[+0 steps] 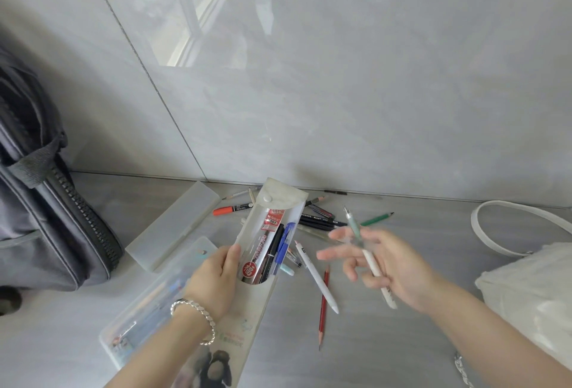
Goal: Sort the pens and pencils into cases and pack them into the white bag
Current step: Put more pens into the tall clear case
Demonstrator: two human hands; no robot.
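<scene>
Blocked left by grey backpack (46,202) and frosted case (173,226), midway by scattered pens (322,220); passable between red pencil (323,304) and white bag (532,288).

Cases: 3. Pouch (263,301) in my left hand (213,279); frosted case (168,223) and clear case (145,301) both left of pouch.
Bags: 2. Grey bag (46,208) far left of pouch, white bag (532,282) far right.
Pens in pouch (275,245): 3 seen, more unclear.
Held pen (371,260) in my right hand (399,270): 1.
Loose, right of pouch: white pen (315,277) 1, red pencil (323,301) 1, green pencil (377,219) 1; dark pens (322,223) bunched, count unclear.
Orange marker (230,209): 1, left of pouch.
</scene>
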